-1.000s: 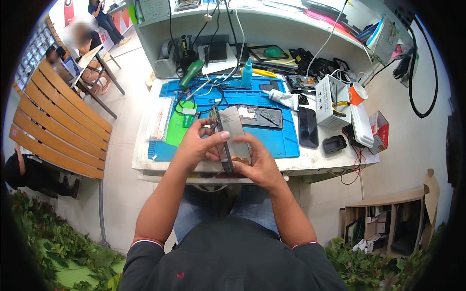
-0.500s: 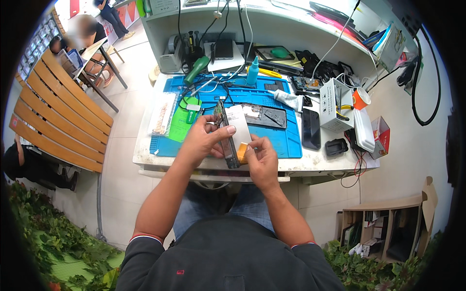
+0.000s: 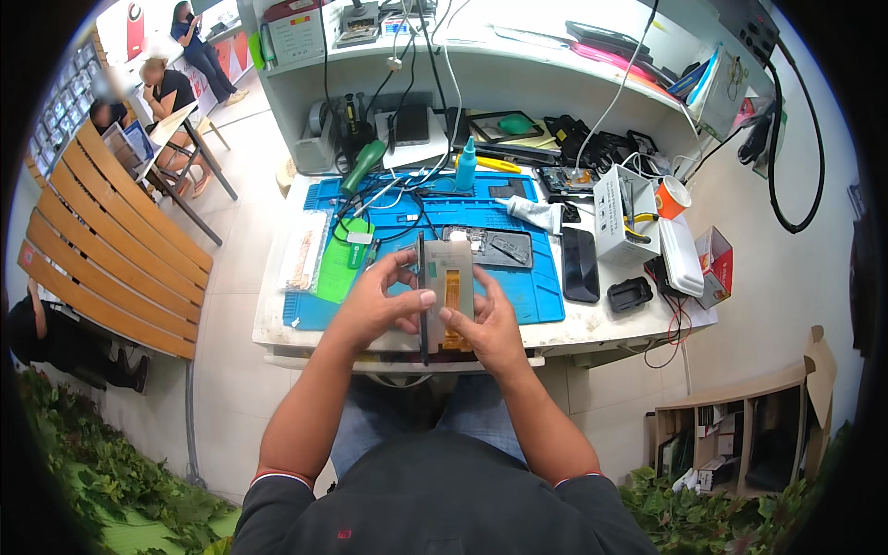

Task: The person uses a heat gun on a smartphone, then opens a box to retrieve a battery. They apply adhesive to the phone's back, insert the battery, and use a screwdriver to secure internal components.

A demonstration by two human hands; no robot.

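Note:
My left hand grips a dark phone frame, held upright and seen nearly edge-on. Beside it, my right hand pinches a grey phone screen panel with an orange flex cable running down its back. Frame and panel stand close together over the desk's front edge; I cannot tell whether they touch. Beyond them, a dark phone housing with exposed parts lies on the blue repair mat.
Left on the mat are a green sheet and cables; a plastic bag lies nearby. Behind stand a teal bottle and a green-handled tool. A tube, black phone, white box and orange cup are right.
The phone frame has turned edge-on. My right hand has turned the panel so its back and the long flex cable face me. The view has shifted slightly.

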